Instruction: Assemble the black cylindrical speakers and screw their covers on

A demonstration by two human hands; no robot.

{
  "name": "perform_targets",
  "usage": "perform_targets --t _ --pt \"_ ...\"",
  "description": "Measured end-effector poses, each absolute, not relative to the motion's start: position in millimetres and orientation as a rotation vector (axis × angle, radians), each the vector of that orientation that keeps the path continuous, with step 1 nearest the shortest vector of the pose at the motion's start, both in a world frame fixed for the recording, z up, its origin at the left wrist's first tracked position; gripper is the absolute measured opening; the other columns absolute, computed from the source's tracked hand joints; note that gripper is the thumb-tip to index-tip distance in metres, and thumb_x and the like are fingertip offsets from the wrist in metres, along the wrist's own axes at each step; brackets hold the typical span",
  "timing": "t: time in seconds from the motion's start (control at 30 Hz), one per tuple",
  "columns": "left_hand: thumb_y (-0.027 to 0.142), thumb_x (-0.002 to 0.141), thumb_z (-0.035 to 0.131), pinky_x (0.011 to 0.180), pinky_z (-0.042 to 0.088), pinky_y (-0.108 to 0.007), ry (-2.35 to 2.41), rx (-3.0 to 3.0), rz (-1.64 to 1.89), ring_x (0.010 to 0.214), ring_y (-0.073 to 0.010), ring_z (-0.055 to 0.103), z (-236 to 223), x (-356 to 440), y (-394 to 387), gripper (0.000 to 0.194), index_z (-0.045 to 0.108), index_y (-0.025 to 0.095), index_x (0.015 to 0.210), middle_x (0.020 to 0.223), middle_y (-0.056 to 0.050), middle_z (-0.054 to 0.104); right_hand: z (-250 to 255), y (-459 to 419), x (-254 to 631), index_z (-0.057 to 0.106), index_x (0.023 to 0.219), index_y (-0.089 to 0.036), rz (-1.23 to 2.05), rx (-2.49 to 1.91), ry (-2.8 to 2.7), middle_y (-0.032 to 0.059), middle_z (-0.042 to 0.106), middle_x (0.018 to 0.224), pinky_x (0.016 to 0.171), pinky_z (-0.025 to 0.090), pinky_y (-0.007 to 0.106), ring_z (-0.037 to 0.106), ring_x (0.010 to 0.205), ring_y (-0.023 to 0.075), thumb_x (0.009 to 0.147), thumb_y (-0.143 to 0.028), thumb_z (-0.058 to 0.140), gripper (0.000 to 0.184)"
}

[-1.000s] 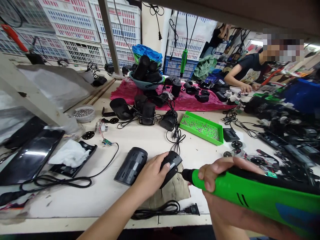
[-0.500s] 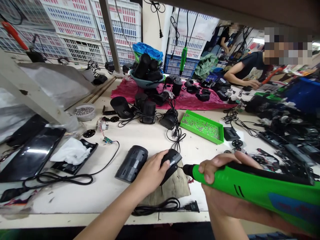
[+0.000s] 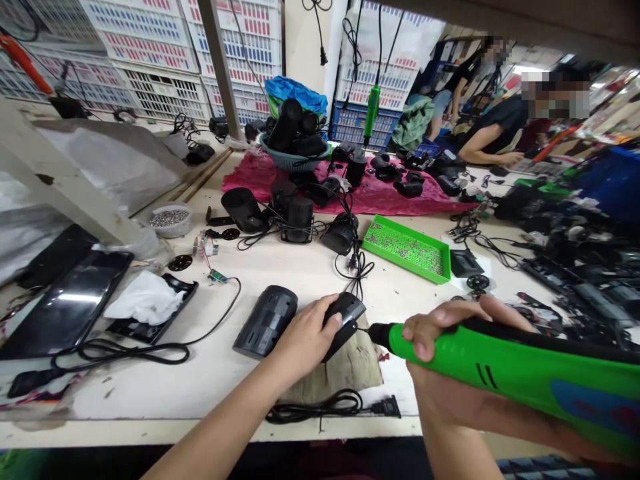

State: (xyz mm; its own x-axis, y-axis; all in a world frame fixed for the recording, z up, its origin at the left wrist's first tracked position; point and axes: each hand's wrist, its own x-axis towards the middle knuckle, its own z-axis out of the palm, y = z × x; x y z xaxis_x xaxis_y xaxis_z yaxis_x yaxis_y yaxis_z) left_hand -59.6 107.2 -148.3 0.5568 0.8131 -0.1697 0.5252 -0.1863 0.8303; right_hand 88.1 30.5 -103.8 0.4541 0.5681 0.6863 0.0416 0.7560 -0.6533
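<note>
My left hand is closed over a small black plastic housing that rests on a beige cloth pad near the table's front edge. My right hand is wrapped round a green electric screwdriver. Its black tip points left and touches the housing's right side. A black ribbed cylindrical shell lies just left of my left hand. A black power cord with plug lies in front of the pad.
A green tray of screws sits behind the housing. Several black housings and cords crowd the middle, with a pink cloth and a basket behind. A white cloth on a black tray lies left. People work at the far right.
The view has shifted a little. The screwdriver's tip has stayed at the housing while my right hand moved slightly up. My left hand keeps its hold.
</note>
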Motion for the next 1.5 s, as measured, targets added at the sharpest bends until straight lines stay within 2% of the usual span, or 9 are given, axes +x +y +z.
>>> perform_targets --t 0.5,0.73,0.97,1.3,1.5 --pt "0.037 0.093 0.04 0.113 0.03 -0.042 0.985 1.925 0.352 0.131 -0.0228 0.045 -150 -64 113 0.047 0.046 0.02 0.137 0.142 -0.008 0.051 -100 37 95 0.063 0.117 -0.019 0.447 -0.619 -1.027 0.0048 0.065 0.088 0.043 0.045 0.033 0.052 0.042 0.011 0.085 -0.065 0.04 0.06" --pt "0.035 0.093 0.039 0.112 0.031 -0.042 0.986 1.9 0.348 0.131 -0.0228 0.045 -147 -63 116 0.046 0.046 0.02 0.136 0.142 -0.009 0.051 -99 37 94 0.063 0.116 -0.02 0.431 -0.621 -1.024 0.0036 0.065 0.088 0.043 0.045 0.032 0.052 0.043 0.0103 0.086 -0.061 0.045 0.054" --pt "0.035 0.092 0.04 0.112 0.031 -0.043 1.019 1.859 0.355 0.132 -0.024 0.045 -147 -61 115 0.046 0.048 0.019 0.134 0.141 -0.01 0.052 -100 35 89 0.061 0.119 -0.02 0.377 -0.626 -1.057 0.004 0.065 0.09 0.049 0.049 0.035 0.054 0.047 0.012 0.09 -0.058 0.04 0.053" --pt "0.036 0.092 0.039 0.112 0.031 -0.042 1.023 1.855 0.366 0.133 -0.024 0.044 -148 -62 115 0.045 0.049 0.02 0.133 0.143 -0.009 0.051 -99 37 88 0.061 0.119 -0.02 0.371 -0.618 -1.061 0.0039 0.065 0.089 0.048 0.048 0.034 0.054 0.046 0.0117 0.089 -0.061 0.037 0.057" --pt "0.036 0.093 0.039 0.112 0.031 -0.042 1.021 1.857 0.364 0.132 -0.0231 0.045 -150 -63 116 0.045 0.048 0.02 0.133 0.142 -0.009 0.051 -94 41 83 0.066 0.108 -0.02 0.342 -0.645 -0.992 0.003 0.065 0.082 0.043 0.046 0.034 0.051 0.041 0.011 0.086 -0.066 0.035 0.06"
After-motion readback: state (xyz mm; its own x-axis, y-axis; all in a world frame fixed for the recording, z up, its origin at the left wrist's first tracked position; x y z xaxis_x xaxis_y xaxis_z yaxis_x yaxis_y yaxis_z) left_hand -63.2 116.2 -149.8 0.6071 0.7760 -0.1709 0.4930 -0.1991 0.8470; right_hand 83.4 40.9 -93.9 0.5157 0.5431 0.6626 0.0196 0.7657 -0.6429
